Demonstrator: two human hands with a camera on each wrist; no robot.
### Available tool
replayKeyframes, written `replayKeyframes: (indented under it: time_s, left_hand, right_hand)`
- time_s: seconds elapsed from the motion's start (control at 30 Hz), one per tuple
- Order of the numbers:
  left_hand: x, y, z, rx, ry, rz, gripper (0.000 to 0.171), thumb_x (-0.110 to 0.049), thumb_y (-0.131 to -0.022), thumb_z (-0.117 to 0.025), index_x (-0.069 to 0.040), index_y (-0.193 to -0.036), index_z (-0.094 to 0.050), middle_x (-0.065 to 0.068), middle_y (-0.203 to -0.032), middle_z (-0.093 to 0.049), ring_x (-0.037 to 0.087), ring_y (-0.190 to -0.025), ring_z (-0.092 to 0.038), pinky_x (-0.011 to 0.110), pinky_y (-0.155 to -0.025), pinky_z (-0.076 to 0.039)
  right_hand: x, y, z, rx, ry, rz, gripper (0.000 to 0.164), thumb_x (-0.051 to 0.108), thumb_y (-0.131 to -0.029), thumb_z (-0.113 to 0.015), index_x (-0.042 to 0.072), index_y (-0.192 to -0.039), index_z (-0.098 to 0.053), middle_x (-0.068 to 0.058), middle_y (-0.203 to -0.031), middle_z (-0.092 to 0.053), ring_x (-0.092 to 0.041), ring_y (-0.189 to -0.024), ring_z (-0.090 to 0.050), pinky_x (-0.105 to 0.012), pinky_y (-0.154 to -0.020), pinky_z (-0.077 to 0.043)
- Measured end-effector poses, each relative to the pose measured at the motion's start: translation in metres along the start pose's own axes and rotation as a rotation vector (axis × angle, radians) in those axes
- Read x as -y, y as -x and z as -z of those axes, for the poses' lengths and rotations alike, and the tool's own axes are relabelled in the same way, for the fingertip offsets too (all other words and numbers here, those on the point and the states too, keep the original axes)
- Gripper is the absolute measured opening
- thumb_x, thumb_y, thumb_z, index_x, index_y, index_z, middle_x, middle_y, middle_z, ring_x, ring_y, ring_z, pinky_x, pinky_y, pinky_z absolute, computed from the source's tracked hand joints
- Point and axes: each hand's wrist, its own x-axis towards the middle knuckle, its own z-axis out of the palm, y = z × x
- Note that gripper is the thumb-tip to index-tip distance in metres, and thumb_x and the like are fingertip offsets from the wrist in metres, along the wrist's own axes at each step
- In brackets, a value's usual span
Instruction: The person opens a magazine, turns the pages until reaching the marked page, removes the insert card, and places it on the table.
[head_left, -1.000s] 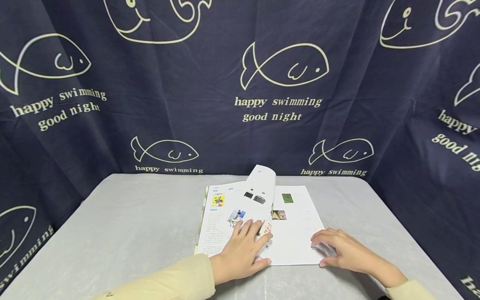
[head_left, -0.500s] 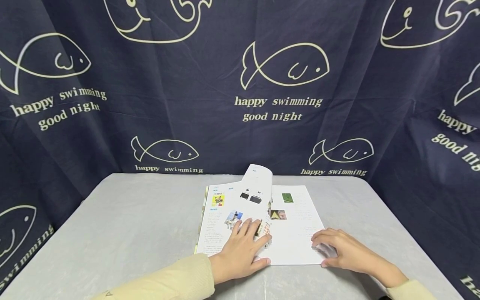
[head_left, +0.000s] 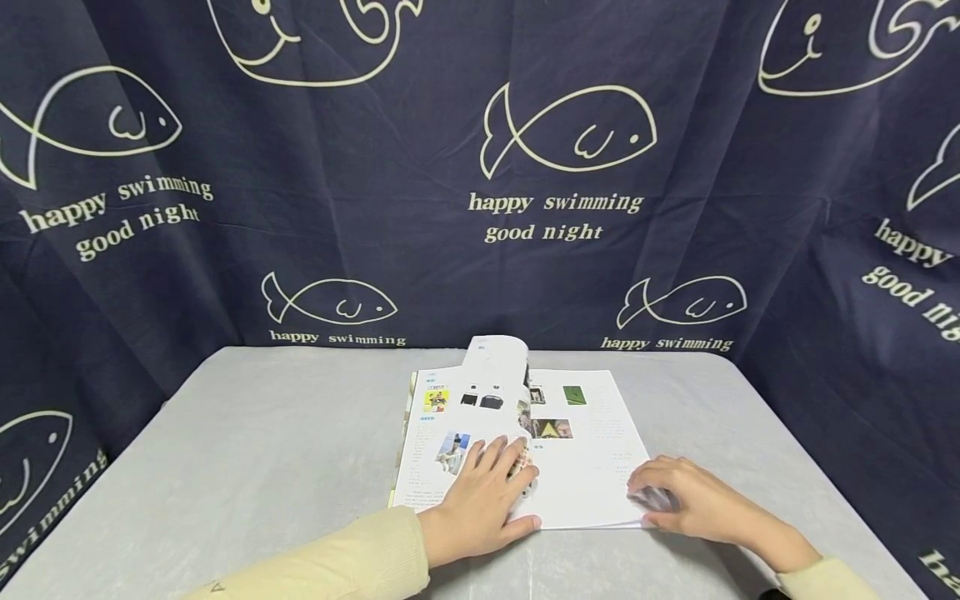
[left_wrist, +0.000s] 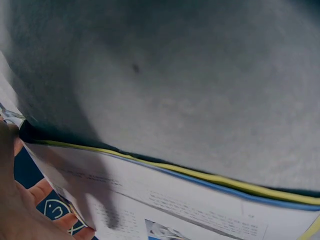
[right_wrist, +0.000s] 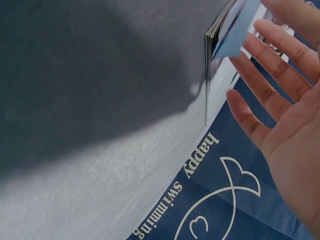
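Observation:
An open magazine with printed text and small photos lies on the table. Its loose, curled leaf leans over the left-hand page. My left hand presses flat on the magazine near its middle, fingers spread, over the leaf's lower part. At the lower right corner, my right hand holds the page edges between thumb and bent fingers. The right wrist view shows a raised bundle of pages beside the fingers of that hand. In the left wrist view, the magazine's edge shows below the grey table.
The grey cloth-covered table extends on both sides of the magazine. A dark blue curtain with pale fish drawings and lettering hangs behind and along the sides. Light sleeves cover the forearms.
The curled leaf has tipped further left, uncovering more photos on the right-hand page. My right hand has shifted slightly right, and the page edge there is raised a little. My left hand stays put.

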Motion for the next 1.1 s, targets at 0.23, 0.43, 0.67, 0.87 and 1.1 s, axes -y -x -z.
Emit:
replayKeyframes:
  time_s: [0.23, 0.43, 0.67, 0.87, 1.1]
  left_hand:
    - [0.0003, 0.0014, -0.0004, 0.017, 0.003, 0.009, 0.057, -0.061, -0.086, -0.042, -0.021, -0.126, -0.047, 0.012, -0.141, -0.036, 0.032, -0.128, -0.036, 0.052, -0.102, -0.027]
    - [0.0012, 0.0019, -0.0022, 0.021, 0.001, 0.015, 0.056, -0.06, -0.086, -0.042, -0.02, -0.124, -0.048, 0.012, -0.138, -0.039, 0.032, -0.126, -0.039, 0.051, -0.101, -0.029]
    - [0.0019, 0.0027, -0.0009, 0.021, -0.003, 0.007, 0.052, -0.06, -0.087, -0.042, -0.02, -0.119, -0.05, 0.012, -0.134, -0.044, 0.032, -0.122, -0.043, 0.048, -0.099, -0.032]
    - [0.0021, 0.0026, 0.0014, 0.038, -0.016, 0.006, 0.052, -0.061, -0.087, -0.04, -0.02, -0.118, -0.05, 0.011, -0.131, -0.045, 0.029, -0.118, -0.045, 0.046, -0.096, -0.033]
    - [0.0021, 0.0025, 0.0, 0.048, -0.025, 0.005, 0.054, -0.062, -0.086, -0.04, -0.019, -0.119, -0.05, 0.011, -0.129, -0.046, 0.028, -0.114, -0.047, 0.044, -0.094, -0.034]
  right_hand:
    - [0.0001, -0.0007, -0.0004, -0.017, -0.009, 0.006, 0.034, 0.007, -0.056, -0.075, 0.019, -0.086, -0.065, 0.014, -0.086, -0.062, -0.002, -0.076, -0.053, -0.011, -0.072, -0.034]
    - [0.0017, -0.0021, -0.0004, -0.042, 0.001, 0.002, 0.034, 0.005, -0.056, -0.074, 0.019, -0.085, -0.064, 0.015, -0.084, -0.061, -0.002, -0.076, -0.054, -0.011, -0.074, -0.034]
    - [0.0004, -0.0027, 0.0008, -0.061, -0.001, -0.004, 0.033, 0.003, -0.057, -0.073, 0.02, -0.083, -0.065, 0.016, -0.084, -0.062, 0.0, -0.077, -0.055, -0.012, -0.074, -0.036]
    - [-0.0018, -0.004, 0.0028, -0.095, -0.004, 0.031, 0.033, 0.002, -0.057, -0.074, 0.022, -0.082, -0.065, 0.015, -0.083, -0.063, -0.003, -0.076, -0.056, -0.015, -0.075, -0.037]
    - [-0.0038, -0.0051, 0.0037, -0.128, 0.001, 0.046, 0.031, 0.002, -0.058, -0.074, 0.021, -0.081, -0.066, 0.015, -0.081, -0.063, -0.004, -0.076, -0.057, -0.015, -0.075, -0.036]
